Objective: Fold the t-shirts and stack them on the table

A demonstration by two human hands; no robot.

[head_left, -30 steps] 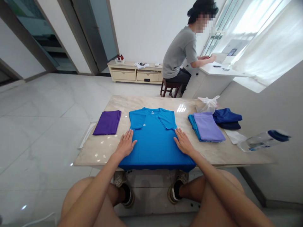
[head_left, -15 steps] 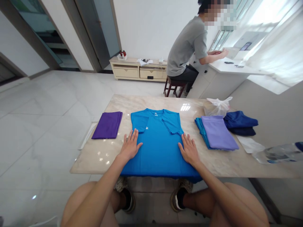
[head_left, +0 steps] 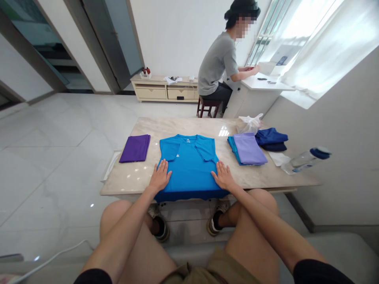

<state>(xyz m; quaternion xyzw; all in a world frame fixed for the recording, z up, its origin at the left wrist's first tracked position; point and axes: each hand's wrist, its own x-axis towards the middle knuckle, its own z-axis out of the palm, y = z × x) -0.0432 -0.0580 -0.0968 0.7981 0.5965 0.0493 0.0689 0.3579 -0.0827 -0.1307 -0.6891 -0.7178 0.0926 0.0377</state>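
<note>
Viewpoint shifted; the blue T-shirt (head_left: 191,173) lies smooth, sleeves (head_left: 171,151) folded inward.

There's a bare lane of surface (head_left: 183,125) on the left, between the purple cloth (head_left: 135,148) and the blue shirt (head_left: 192,169), with the left hand (head_left: 160,175) at its near end! On the right, another gap between shirt and lilac cloth (head_left: 250,148), the right hand (head_left: 223,176) at its near end, but beyond that pile it's traffic: plastic bag (head_left: 249,124), navy clothes (head_left: 271,138), bottle (head_left: 304,161). Behind the shirt, an open strip reaches to the bag.
</note>
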